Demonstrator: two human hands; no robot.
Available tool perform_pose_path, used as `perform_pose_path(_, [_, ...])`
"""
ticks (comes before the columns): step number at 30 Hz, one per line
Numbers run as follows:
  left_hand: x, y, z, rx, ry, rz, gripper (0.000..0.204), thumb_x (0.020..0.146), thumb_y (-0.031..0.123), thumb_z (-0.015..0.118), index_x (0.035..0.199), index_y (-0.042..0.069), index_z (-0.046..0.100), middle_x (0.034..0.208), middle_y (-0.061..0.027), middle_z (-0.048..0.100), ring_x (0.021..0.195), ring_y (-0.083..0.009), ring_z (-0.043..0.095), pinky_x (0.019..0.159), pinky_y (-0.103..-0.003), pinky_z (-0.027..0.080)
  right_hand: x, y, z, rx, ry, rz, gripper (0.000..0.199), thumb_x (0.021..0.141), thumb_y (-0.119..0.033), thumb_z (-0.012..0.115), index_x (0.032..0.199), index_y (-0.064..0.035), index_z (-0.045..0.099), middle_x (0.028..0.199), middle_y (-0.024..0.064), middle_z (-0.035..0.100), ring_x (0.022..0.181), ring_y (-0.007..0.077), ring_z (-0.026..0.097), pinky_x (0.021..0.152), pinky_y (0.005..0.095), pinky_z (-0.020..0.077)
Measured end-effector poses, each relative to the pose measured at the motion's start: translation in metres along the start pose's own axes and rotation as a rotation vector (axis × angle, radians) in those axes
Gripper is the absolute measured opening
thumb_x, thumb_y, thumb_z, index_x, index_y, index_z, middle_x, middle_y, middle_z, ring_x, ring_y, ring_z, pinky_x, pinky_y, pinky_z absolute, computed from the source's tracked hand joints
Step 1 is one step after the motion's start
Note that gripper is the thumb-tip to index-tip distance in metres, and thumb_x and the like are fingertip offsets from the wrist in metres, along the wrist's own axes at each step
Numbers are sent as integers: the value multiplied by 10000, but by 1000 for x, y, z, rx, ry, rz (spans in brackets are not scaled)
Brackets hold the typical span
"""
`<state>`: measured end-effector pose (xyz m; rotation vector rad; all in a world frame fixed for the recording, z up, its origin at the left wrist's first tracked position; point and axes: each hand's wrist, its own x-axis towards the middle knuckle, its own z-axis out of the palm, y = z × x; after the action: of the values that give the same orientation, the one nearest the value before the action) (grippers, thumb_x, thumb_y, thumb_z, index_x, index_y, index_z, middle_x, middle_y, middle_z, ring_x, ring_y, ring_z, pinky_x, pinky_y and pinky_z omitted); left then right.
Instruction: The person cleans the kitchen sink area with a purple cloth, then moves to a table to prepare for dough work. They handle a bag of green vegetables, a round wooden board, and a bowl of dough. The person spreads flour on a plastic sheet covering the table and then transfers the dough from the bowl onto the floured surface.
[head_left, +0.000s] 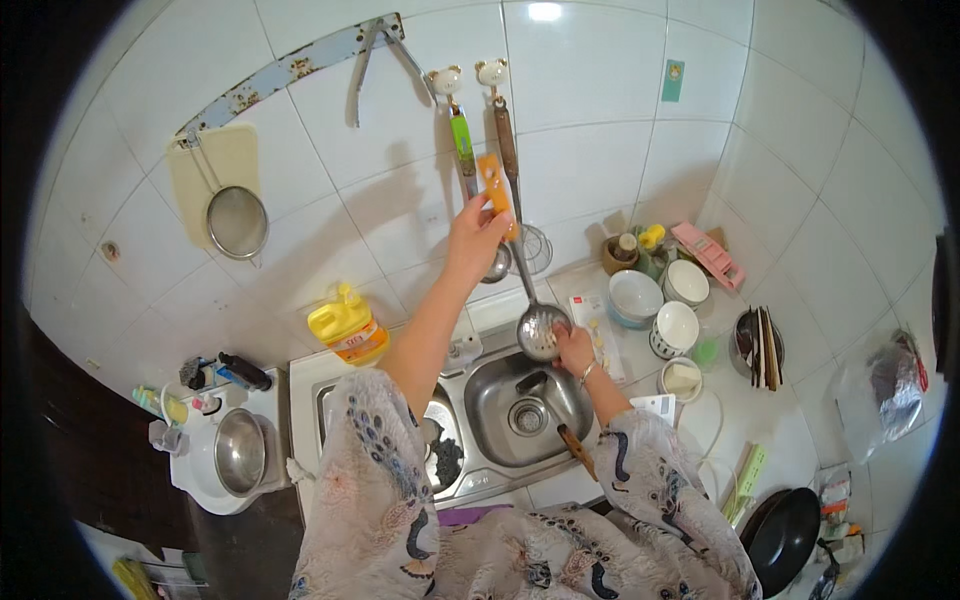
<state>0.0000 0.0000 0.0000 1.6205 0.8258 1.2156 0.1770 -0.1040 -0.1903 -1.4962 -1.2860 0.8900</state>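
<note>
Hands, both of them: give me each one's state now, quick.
Left hand: closed on the orange handle of a hanging utensil.
Right hand: grips the skimmer ladle at its bowl.

Kitchen corner seen from above. Glossy white square-tiled walls (600, 150) meet at right and carry a bright ceiling-light reflection (545, 12) near the top. A worn pale-blue metal hook rail (290, 68) runs slantwise across the left wall. Below lies a white table (740, 420) with an inset stainless-steel double sink (500, 395); dark wooden cabinetry (70, 440) borders the left edge.
</note>
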Motion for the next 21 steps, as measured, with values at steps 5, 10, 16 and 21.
perform_pose_path(5, [41, 16, 23, -12, -40, 77, 642, 804, 81, 543, 1359, 9, 229, 1237, -106, 443, 910, -136, 539, 819, -269, 421, 49, -53, 8, 384, 39, 131, 374, 883, -282, 472, 709, 48, 504, 507, 70, 497, 351, 173, 495, 318, 284, 378])
perform_pose_path(10, [76, 15, 22, -51, 23, 89, 614, 808, 82, 541, 1358, 53, 272, 1149, -37, 479, 742, -90, 444, 682, -248, 390, 80, -83, 7, 357, -1, 169, 378, 880, -269, 439, 680, 46, 502, 485, 115, 531, 310, 164, 460, 304, 288, 359])
perform_pose_path(16, [80, 11, 19, 26, -28, -59, 696, 803, 101, 562, 1378, 9, 181, 1182, -112, 476, 884, -140, 507, 797, -245, 406, 89, -73, 4, 318, -51, 201, 404, 879, -286, 438, 686, 60, 518, 487, 147, 554, 310, 164, 455, 299, 283, 346])
perform_pose_path(21, [78, 9, 10, 241, 3, -17, 652, 811, 182, 557, 1367, 44, 246, 1129, -175, 501, 968, -210, 513, 841, -310, 412, 112, -62, 7, 337, 20, 168, 381, 879, -289, 459, 753, 63, 534, 514, 141, 552, 329, 175, 469, 309, 282, 361])
